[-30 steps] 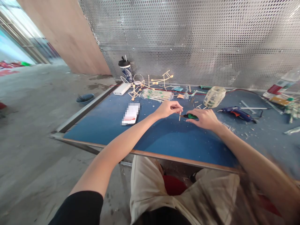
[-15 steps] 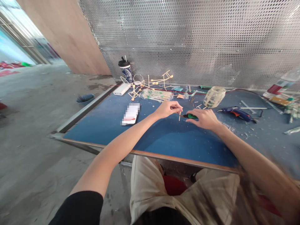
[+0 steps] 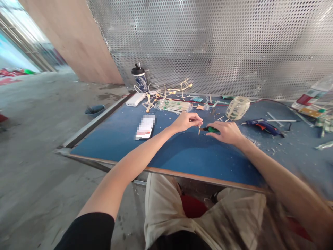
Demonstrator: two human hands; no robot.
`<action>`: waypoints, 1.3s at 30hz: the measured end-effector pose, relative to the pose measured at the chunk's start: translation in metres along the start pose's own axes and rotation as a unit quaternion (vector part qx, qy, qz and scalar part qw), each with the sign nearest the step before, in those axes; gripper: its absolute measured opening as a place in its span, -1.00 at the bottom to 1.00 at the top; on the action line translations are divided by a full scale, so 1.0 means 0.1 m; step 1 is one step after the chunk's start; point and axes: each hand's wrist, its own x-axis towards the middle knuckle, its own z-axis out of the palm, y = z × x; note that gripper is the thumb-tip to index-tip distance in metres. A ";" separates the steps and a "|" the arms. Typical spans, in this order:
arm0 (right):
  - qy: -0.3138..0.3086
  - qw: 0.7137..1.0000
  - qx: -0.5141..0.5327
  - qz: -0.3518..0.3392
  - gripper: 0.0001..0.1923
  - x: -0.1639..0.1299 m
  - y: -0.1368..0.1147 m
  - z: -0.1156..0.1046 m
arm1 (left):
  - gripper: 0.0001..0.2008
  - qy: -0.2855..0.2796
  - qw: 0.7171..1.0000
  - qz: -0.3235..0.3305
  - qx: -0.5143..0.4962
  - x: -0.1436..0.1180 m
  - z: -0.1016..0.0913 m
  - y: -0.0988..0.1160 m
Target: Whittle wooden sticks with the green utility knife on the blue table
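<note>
My left hand [image 3: 184,121] pinches a short, thin wooden stick [image 3: 199,130], which hangs upright below the fingertips. My right hand [image 3: 227,132] is closed around green-handled pliers [image 3: 212,129], whose dark jaws point left and meet the stick, or nearly so; I cannot tell whether they bite into it. Behind my hands lies a clear bag of wooden sticks [image 3: 173,105]. A frame of glued sticks [image 3: 148,101] with yellowish blobs at its joints stands at the back left. Right of my right hand rests a blue glue gun [image 3: 264,126].
A phone [image 3: 145,127] lies on the blue table [image 3: 104,139] left of my hands. Further back are a white power bank [image 3: 135,99], a lidded cup [image 3: 139,79] and a translucent slatted container [image 3: 237,108]. Perforated metal sheet [image 3: 208,45] rises behind the table. Scraps lie at right.
Hardly anything differs. Both hands keep their places, with the stick and the pliers held as before.
</note>
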 end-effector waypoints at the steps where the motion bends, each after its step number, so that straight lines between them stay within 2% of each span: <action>1: -0.001 1.000 -0.001 0.000 -0.44 0.00 0.00 0.00 | -0.71 0.000 1.000 -0.002 -0.001 0.00 0.00 0.00; 21: -0.029 0.999 -0.021 0.010 -0.38 0.05 -0.12 -0.06 | -0.75 -0.006 1.000 0.004 0.020 0.01 0.04 0.05; 28: -0.027 0.999 -0.022 0.015 -0.41 0.01 -0.05 -0.10 | -0.73 -0.001 0.999 0.019 0.032 0.02 0.00 0.02; 35: -0.043 0.999 -0.023 0.021 -0.39 0.05 -0.15 -0.12 | -0.75 -0.004 1.000 0.008 0.028 0.02 0.02 0.03; 39: -0.054 0.998 -0.030 0.020 -0.40 0.04 -0.10 -0.13 | -0.75 -0.002 1.000 0.013 0.028 0.03 0.03 0.02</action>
